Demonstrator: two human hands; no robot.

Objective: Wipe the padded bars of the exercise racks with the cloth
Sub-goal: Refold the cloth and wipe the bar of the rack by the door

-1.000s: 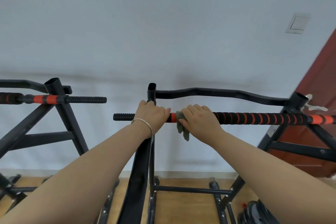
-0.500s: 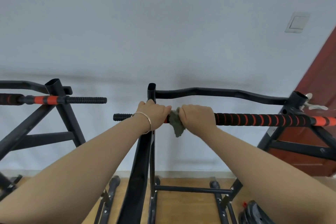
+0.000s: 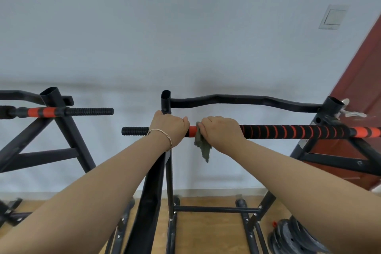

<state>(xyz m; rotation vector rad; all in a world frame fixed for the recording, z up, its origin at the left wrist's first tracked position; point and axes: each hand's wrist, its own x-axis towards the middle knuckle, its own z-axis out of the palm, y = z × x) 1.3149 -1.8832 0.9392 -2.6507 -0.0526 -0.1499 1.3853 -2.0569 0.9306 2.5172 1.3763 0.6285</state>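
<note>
A black and orange padded bar (image 3: pixel 288 131) runs across the rack in front of me. My left hand (image 3: pixel 169 126), with a bracelet at the wrist, grips the bar near the rack's left upright (image 3: pixel 166 101). Right beside it, my right hand (image 3: pixel 221 130) grips the bar with a grey-green cloth (image 3: pixel 203 147) wrapped under the fingers. The cloth's loose end hangs below the bar. A short orange stretch of the bar shows between the two hands. A second rack on the left carries its own padded bar (image 3: pixel 61 112).
A curved black top bar (image 3: pixel 237 99) runs behind the padded one. A dark red door (image 3: pixel 358 93) stands at the right, with a wall switch (image 3: pixel 333 17) above. Black weight plates (image 3: pixel 292 237) lie on the wooden floor at the lower right. The rack's base bars cross the floor below.
My right hand has twisted on the bar with the cloth, and the cloth's hanging end has shifted a little. My left hand has kept its grip in the same place.
</note>
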